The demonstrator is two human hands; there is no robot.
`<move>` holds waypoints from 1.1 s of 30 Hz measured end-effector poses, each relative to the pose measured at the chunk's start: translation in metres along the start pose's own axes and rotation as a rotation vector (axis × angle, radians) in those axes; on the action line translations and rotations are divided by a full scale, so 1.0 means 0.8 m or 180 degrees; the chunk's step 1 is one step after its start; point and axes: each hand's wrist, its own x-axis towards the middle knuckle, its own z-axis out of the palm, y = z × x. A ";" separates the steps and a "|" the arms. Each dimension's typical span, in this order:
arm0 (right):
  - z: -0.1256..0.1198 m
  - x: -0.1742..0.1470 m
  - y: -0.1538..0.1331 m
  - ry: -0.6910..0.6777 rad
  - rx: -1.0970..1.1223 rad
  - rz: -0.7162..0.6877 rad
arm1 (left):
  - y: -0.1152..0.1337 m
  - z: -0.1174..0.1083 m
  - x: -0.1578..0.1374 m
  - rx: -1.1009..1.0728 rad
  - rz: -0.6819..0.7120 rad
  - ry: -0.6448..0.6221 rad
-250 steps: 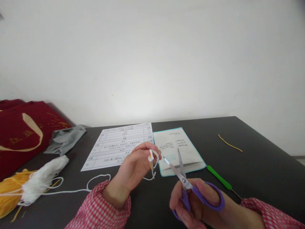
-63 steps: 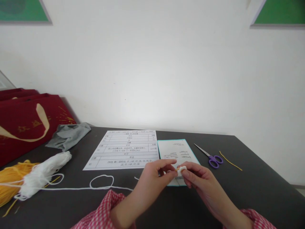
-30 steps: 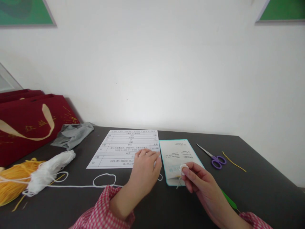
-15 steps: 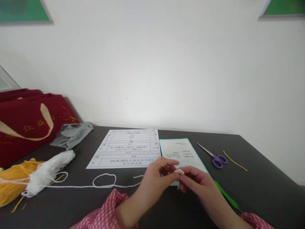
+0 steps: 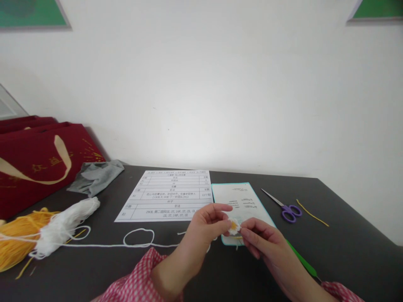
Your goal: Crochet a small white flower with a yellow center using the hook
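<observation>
I've got the small crocheted flower (image 5: 234, 226) up between both hands, just above the teal-edged packet (image 5: 233, 193); yellow centre faces me, white petals around it. Left hand (image 5: 201, 235) pinches one edge, thumb in front. Right hand (image 5: 270, 242) has its grip closed on the opposite edge; can't tell whether it's on petal alone or also a yarn end.

Progress, my read: centre and petals look worked, at least on the part I can see; fingers hide the rest. Loose ends seem to hang below, so tidying probably remains. The printed chart (image 5: 171, 196) has further rows, and I see no other crocheted piece on the desk (image 5: 355, 239).

Purple-handled scissors (image 5: 284, 205) lie to the right, unheld, near a yellow yarn scrap (image 5: 311, 213). Green-handled crochet hook (image 5: 302, 260) lies beside the right forearm, unheld. White skein (image 5: 67, 222) and yellow skein (image 5: 30, 228) sit far left.
</observation>
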 end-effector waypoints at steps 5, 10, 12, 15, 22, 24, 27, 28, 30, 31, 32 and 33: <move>0.001 -0.005 -0.001 0.0019 0.0153 0.0009 | -0.002 0.000 0.002 -0.0046 0.0005 -0.0014; 0.001 -0.004 0.000 0.0058 0.0238 0.0060 | -0.006 0.001 0.004 -0.0038 -0.0045 -0.0073; 0.001 -0.002 0.000 0.0086 0.0253 0.0074 | -0.007 0.001 0.003 -0.0036 -0.0072 -0.0083; 0.001 -0.001 -0.001 0.0144 0.0299 0.0064 | -0.006 0.001 0.002 -0.0032 -0.0048 -0.0058; -0.002 0.000 0.001 0.0212 0.0307 0.0041 | -0.005 0.001 0.005 0.0078 0.0022 -0.0140; -0.002 0.000 0.003 0.0210 0.0295 0.0037 | -0.009 0.001 0.007 0.0080 0.0000 -0.0171; -0.001 0.000 0.003 0.0185 0.0265 0.0033 | -0.014 -0.001 0.009 0.0080 -0.0015 -0.0172; -0.001 -0.001 0.002 0.0171 0.0254 0.0037 | -0.015 -0.001 0.009 0.0082 -0.0010 -0.0165; 0.001 -0.002 0.001 0.0111 0.0223 0.0069 | -0.014 -0.002 0.008 0.0085 0.0010 -0.0135; 0.002 -0.003 0.001 0.0072 0.0207 0.0093 | -0.012 -0.001 0.007 0.0083 0.0023 -0.0109; 0.002 -0.004 0.000 0.0032 0.0192 0.0119 | -0.010 -0.001 0.006 0.0078 0.0036 -0.0080; 0.003 -0.005 0.000 -0.0001 0.0181 0.0143 | -0.008 0.000 0.005 0.0071 0.0047 -0.0051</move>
